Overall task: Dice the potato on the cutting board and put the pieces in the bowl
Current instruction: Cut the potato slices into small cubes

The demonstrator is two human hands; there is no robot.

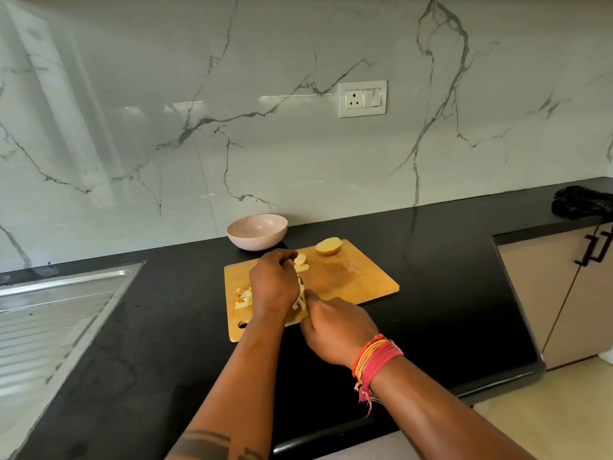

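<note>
A wooden cutting board (348, 277) lies on the black counter. A potato half (328, 246) sits at its far edge. My left hand (273, 283) is curled over potato strips (301, 298) in the board's middle, holding them down. My right hand (335, 330) grips a knife whose blade is mostly hidden between the hands. Diced pieces (243, 298) lie at the board's left, and a few slices (301, 263) show just beyond my left hand. A pale pink bowl (257, 232) stands behind the board near the wall.
A steel sink drainboard (49, 320) fills the left side. A dark cloth (580, 200) lies at the far right on the counter. Cabinet doors with black handles (593, 247) stand at right. A wall socket (362, 98) is above.
</note>
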